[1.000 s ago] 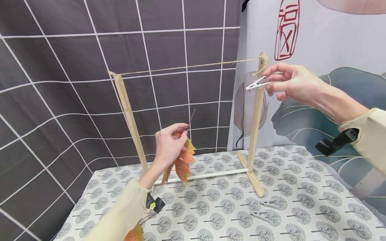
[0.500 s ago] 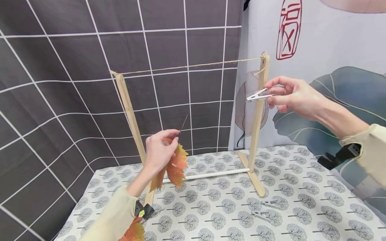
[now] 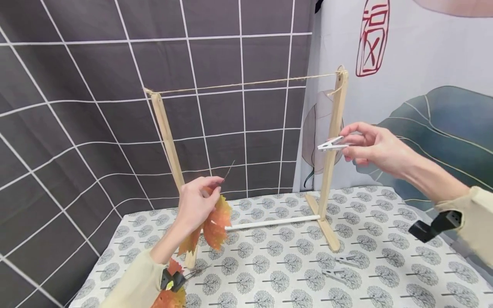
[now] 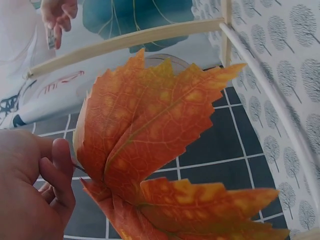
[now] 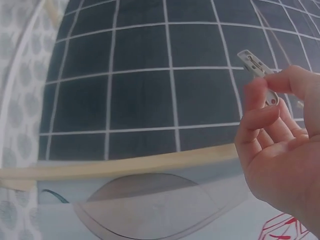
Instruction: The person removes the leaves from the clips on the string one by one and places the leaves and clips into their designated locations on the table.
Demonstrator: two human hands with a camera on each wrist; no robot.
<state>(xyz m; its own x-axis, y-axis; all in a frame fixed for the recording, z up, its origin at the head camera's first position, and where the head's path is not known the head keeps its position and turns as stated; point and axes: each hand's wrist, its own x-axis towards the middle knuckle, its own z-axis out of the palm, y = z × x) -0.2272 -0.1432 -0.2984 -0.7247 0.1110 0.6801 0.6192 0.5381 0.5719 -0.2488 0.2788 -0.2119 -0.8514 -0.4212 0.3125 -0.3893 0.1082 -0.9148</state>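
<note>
My left hand (image 3: pixel 196 203) pinches an orange and yellow artificial maple leaf (image 3: pixel 216 222) by its thin stem. In the left wrist view the leaf (image 4: pixel 150 125) spreads its veined lobes beside the fingers. On the right, my right hand (image 3: pixel 379 147) holds a white clothespin (image 3: pixel 330 144) between thumb and fingers, in front of the right post. The right wrist view shows the same clothespin (image 5: pixel 257 67) at the fingertips. Above both hands a twine line (image 3: pixel 246 84) stretches between the tops of two wooden posts, with nothing hanging on it.
The stand has a left post (image 3: pixel 167 139), a right post (image 3: pixel 334 124) and a white bottom rod (image 3: pixel 273 222). Two more clothespins (image 3: pixel 334 275) lie on the tree-patterned cloth (image 3: pixel 285 256). Other orange leaves (image 3: pixel 169 299) lie under my left forearm.
Both hands have come down, away from the twine. The left hand has also shifted left with the leaf; the right still holds the clothespin. The view has turned slightly.
</note>
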